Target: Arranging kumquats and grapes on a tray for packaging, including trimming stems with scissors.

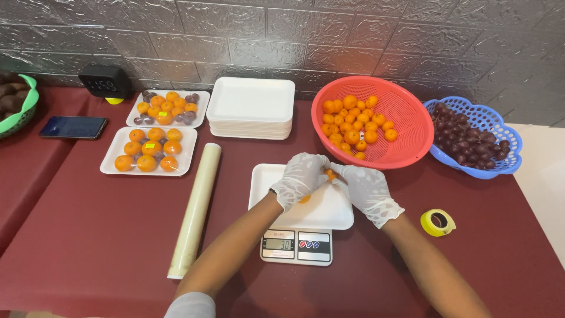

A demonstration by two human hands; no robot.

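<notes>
While both gloved hands meet over the tray [338, 215], a small orange [331, 175] sits pinched between them, just above the tray's far middle. A second orange bit [304, 199] shows under the left hand [299, 178], on or just above the tray; can't tell if it is touching. Tray sits on the scale [296, 245], display lit, near centre of the worktop [106, 235].

Progress, judged from layout: two packed trays done at far left, one of oranges [148, 151], one of mixed oranges and grapes [167, 108]. Current tray barely started, mostly bare. Red basket [406, 126] far right holds plenty of oranges; blue basket [488, 126] beyond it holds dark grapes. Stack of empty trays [252, 107] far centre. So most of the work looks left.

Pose: both forearms come in from the near edge and converge, wrists angled inward. Left hand grip curled, fingers closed round the fruit. Right hand [366, 189] fingertips pressed on the same orange from the right; palm down.

Around: wrap roll [196, 209] lying left of the scale, yellow tape roll [437, 222] right of the right forearm, phone [73, 126] and a black clock [105, 80] far left, green basket [26, 106] at the left edge.
</notes>
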